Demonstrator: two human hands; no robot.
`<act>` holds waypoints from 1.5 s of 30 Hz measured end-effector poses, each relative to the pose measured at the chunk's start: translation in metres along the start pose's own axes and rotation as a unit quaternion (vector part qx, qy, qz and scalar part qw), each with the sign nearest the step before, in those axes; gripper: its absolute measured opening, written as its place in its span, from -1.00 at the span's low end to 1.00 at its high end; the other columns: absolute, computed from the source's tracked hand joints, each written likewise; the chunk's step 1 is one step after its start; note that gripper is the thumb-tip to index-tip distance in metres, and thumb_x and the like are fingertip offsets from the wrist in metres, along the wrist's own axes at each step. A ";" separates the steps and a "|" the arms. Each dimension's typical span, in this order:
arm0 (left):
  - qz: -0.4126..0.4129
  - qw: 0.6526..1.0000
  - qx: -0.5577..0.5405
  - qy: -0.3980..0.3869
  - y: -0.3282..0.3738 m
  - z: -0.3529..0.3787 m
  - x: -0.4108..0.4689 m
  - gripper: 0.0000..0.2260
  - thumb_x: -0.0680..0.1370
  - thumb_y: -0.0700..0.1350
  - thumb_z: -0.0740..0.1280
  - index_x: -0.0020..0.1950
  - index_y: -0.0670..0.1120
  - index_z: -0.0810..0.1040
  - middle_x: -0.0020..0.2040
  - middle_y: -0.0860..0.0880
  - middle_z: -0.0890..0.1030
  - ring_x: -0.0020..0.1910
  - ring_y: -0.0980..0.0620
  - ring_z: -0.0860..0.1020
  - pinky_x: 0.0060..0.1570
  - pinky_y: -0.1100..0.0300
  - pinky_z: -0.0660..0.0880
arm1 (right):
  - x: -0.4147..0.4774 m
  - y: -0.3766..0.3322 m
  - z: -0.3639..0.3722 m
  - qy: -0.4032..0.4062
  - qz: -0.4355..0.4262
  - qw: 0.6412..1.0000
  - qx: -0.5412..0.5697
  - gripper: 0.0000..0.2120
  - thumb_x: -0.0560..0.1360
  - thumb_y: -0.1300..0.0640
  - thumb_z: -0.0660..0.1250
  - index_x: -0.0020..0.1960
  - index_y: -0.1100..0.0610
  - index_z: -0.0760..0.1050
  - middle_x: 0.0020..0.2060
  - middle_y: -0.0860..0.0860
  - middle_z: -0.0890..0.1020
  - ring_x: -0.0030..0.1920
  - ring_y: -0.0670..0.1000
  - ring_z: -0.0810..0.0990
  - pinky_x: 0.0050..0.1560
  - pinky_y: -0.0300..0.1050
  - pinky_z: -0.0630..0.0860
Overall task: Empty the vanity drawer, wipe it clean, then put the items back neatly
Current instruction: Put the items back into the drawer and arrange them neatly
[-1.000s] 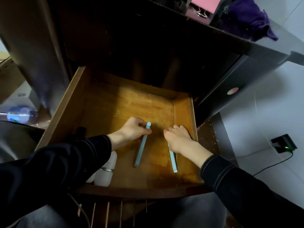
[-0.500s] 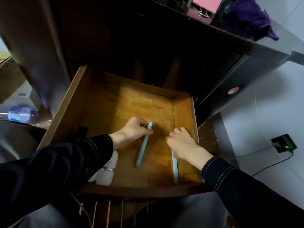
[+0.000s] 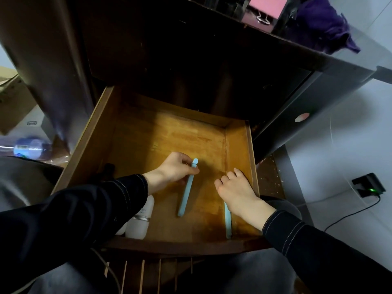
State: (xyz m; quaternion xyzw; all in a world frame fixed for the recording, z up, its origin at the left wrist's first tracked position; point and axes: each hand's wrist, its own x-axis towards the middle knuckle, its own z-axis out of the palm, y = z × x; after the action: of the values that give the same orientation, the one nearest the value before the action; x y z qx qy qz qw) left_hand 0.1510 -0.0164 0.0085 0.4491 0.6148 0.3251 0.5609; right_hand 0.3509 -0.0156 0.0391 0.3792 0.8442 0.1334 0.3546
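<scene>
The wooden vanity drawer (image 3: 252, 158) stands pulled open below the dark vanity. A light blue flat stick (image 3: 186, 194) lies lengthwise on the drawer floor, and my left hand (image 3: 171, 172) pinches it near its far end. A second light blue stick (image 3: 228, 223) lies along the right wall. My right hand (image 3: 235, 192) sits over its far half with fingers curled down on it, hiding that part. A white bottle (image 3: 142, 221) lies in the front left corner, half hidden by my left sleeve. A small dark object (image 3: 108, 168) sits by the left wall.
A purple cloth (image 3: 324, 22) and a pink pad with a binder clip (image 3: 267, 5) are on the vanity top. A black charger with a green light (image 3: 368, 185) and its cable lie on the floor at right. At left are a plastic bottle (image 3: 31, 148) and a cardboard box (image 3: 10, 96).
My right hand has slid the second stick toward the drawer's front along the right wall. My left hand and its stick have barely moved.
</scene>
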 end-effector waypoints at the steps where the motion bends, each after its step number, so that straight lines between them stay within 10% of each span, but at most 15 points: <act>1: -0.001 1.000 -0.003 -0.002 0.000 0.000 0.000 -0.84 0.52 -0.14 0.49 0.02 -0.20 0.65 -0.18 -0.11 0.63 -0.27 0.04 0.60 -0.34 0.27 0.58 | 0.001 0.000 0.000 -0.006 0.001 1.000 -0.002 -0.40 0.50 0.20 0.42 0.47 0.19 0.28 0.37 0.18 0.47 0.41 0.23 0.35 0.56 0.23 0.06; 11: -0.021 0.999 -0.031 -0.016 0.002 0.000 -0.001 -0.86 0.48 -0.23 0.51 0.00 -0.23 0.67 -0.22 -0.09 0.66 -0.36 0.12 0.64 -0.36 0.30 0.56 | 0.004 0.010 -0.007 0.008 -0.005 0.992 0.124 -0.49 0.57 0.14 0.35 0.48 0.11 0.29 0.35 0.11 0.45 0.39 0.19 0.39 0.50 0.13 0.25; 19: -0.027 0.989 -0.118 -0.082 0.003 0.006 -0.008 -0.75 0.40 -0.38 0.53 0.00 -0.22 0.57 -0.23 -0.10 0.69 -0.27 0.04 0.69 -0.28 0.21 0.64 | 0.015 0.023 -0.040 0.098 0.027 0.757 0.646 -0.77 0.61 0.14 0.36 0.26 0.11 0.55 -0.08 -0.03 0.68 -0.11 -0.05 0.70 -0.04 -0.13 0.68; 24: -0.011 0.988 -0.130 -0.086 0.008 0.006 -0.010 -0.75 0.41 -0.35 0.53 0.03 -0.26 0.56 -0.11 -0.20 0.69 -0.20 -0.02 0.70 -0.20 0.14 0.67 | 0.020 0.031 -0.044 0.077 0.047 0.708 0.700 -0.89 0.56 0.27 0.41 0.09 0.19 0.63 -0.13 0.13 0.71 -0.14 0.02 0.74 -0.11 -0.14 0.68; 30: 0.042 0.989 0.123 -0.072 0.002 0.008 -0.008 -0.75 0.46 -0.19 0.53 0.10 -0.18 0.61 -0.03 -0.17 0.68 -0.12 -0.09 0.66 -0.11 0.02 0.63 | 0.033 0.039 -0.036 0.090 0.101 0.854 0.503 -0.94 0.58 0.21 0.39 0.01 0.12 0.64 -0.21 0.02 0.67 -0.22 -0.06 0.68 -0.15 -0.16 0.67; 35: 0.130 0.909 0.383 -0.102 -0.002 0.003 -0.011 -0.80 0.51 -0.10 0.44 0.13 -0.05 0.59 0.07 -0.01 0.62 0.02 -0.02 0.58 -0.04 0.14 0.51 | 0.039 0.038 -0.033 0.031 0.082 0.947 0.309 -0.87 0.60 0.24 0.31 -0.02 0.05 0.59 -0.10 -0.03 0.65 -0.09 0.01 0.62 -0.01 0.01 0.63; 45: 0.167 0.874 0.445 -0.103 -0.003 0.005 -0.011 -0.80 0.54 -0.12 0.38 0.16 -0.06 0.59 0.15 -0.06 0.57 0.14 -0.08 0.51 -0.01 0.26 0.20 | 0.045 0.023 -0.027 -0.051 0.016 0.994 0.096 -0.75 0.60 0.30 0.28 -0.20 0.07 0.38 -0.16 0.04 0.56 -0.16 0.10 0.56 -0.16 -0.05 0.48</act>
State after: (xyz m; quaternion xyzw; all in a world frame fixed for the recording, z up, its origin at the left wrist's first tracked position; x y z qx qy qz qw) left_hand 0.1551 -0.0281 0.0097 0.7784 0.5488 0.0579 0.2991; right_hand 0.3243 0.0342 0.0473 0.4309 0.8278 0.0376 0.3572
